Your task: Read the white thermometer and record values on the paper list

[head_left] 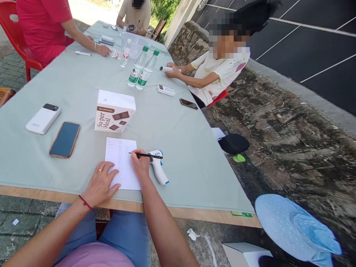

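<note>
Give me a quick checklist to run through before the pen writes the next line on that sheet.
1. Right hand grips the pen: ok.
2. Pen tip over the sheet of paper: ok.
3. Left hand flat on the sheet's lower edge, pinning it: ok.
4. Thermometer gun beside the right hand, off the sheet: ok.
5. Boxed meal carton apart from the sheet's top edge: ok.
6. Tip actually touching the paper: cannot tell.

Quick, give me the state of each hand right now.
Left hand: open, flat, pressing on the paper.
Right hand: closed around a black pen, tip on the paper.
</note>
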Demonstrator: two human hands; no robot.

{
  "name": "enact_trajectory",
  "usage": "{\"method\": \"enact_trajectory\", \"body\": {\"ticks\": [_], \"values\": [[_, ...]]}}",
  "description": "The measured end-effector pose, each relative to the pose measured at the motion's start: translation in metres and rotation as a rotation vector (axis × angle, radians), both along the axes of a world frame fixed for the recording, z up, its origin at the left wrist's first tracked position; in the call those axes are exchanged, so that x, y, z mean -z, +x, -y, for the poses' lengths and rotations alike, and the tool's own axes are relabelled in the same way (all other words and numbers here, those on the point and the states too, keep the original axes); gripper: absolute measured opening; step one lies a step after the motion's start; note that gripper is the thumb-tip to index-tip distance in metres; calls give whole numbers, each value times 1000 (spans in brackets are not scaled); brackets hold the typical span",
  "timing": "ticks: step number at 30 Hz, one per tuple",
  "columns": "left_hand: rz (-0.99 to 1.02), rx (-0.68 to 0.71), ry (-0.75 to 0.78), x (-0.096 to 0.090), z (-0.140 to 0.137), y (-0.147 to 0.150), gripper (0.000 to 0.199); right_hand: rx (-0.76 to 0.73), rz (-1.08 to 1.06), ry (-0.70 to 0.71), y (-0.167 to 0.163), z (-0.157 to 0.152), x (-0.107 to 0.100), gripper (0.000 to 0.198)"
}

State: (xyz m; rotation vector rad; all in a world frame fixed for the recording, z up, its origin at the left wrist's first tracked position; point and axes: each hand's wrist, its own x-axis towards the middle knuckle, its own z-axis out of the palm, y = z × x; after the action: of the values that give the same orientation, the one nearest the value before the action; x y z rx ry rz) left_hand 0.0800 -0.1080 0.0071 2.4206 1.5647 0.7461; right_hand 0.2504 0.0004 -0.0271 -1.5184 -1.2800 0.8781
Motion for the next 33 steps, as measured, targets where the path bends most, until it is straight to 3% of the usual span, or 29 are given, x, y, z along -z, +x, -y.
{"method": "enact_trajectory", "body": {"ticks": [29,33], "values": [[15,-7,-18,1,0,0,32,34,43,-37,0,0,1,19],[46,-5,-37,2,-2,-1,30,105,2,-16,1,-2,0,20]]}}
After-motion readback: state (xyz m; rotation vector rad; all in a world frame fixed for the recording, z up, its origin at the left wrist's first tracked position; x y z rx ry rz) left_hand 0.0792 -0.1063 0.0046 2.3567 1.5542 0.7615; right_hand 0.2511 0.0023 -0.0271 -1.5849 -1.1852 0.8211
